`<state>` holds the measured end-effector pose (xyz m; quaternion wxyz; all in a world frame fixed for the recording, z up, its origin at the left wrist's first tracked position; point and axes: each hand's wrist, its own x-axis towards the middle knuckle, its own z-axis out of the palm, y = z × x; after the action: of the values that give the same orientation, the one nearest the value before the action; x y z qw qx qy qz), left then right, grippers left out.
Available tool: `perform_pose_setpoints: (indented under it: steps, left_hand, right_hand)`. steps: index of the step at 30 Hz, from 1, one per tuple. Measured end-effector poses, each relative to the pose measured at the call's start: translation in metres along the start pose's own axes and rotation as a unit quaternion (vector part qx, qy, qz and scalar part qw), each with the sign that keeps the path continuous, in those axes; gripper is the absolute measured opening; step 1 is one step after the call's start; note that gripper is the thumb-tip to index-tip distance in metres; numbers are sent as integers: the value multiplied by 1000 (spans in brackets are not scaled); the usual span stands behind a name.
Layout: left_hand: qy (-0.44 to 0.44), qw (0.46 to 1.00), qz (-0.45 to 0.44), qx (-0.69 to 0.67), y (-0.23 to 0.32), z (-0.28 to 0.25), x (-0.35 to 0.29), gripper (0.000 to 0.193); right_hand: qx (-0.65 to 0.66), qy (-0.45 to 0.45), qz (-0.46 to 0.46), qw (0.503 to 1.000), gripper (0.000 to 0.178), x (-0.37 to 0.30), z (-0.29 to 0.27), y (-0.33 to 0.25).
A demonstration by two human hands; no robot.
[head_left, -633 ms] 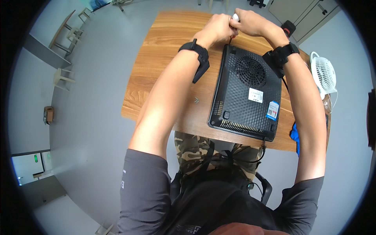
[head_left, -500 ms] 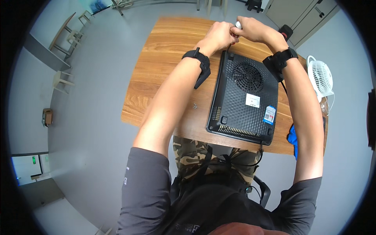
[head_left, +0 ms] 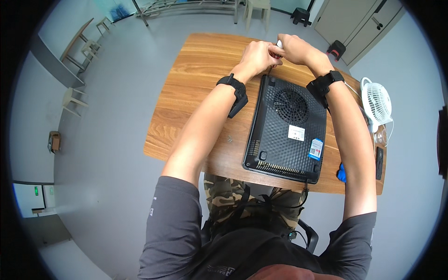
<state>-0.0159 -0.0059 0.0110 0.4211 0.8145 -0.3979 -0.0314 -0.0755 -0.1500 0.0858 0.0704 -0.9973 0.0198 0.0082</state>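
White fan [head_left: 377, 101] at the right edge of the worktop [head_left: 200, 60]
Blue cloth [head_left: 341, 174] near a black oblong object [head_left: 379, 163] — on the floor, a black-and-red stool [head_left: 336, 48] by the door [head_left: 345, 25], and a cardboard box [head_left: 54, 141] far left.

Both arms are stretched way out in front, elbows only a little bent. The left forearm [head_left: 206, 123] is slanted up to the right, the right forearm [head_left: 351, 140] up to the left, so they're basically angled in at each other. The left hand [head_left: 256, 57] and right hand [head_left: 299, 49] are both turned inward at the wrist, bunched together with fingers curled, fingertips mostly hidden tbh.
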Motion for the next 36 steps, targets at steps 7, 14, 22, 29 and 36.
perform_pose_setpoints:
  steps: [7, 14, 22, 29, 36]
  left_hand:
    - [-102, 977, -49, -180, -11, 2, 5, 18]
    - [-33, 988, -6, -153, -13, 12, 3, 25]
    - [-2, 991, -6, -131, -25, 16, 6, 27]
    - [-76, 997, 10, -24, -11, 4, 9, 19]
    - [-79, 992, -10, -98, -21, 8, 8, 23]
  right_hand:
    - [35, -13, -48, 998, 47, 1, 2, 10]
    - [28, -23, -64, 997, 47, 0, 1, 26]
    - [-39, 38, 51, 997, 51, 0, 6, -2]
    - [-4, 47, -56, 997, 36, -6, 13, 8]
    - [-33, 77, -1, 997, 40, -7, 6, -3]
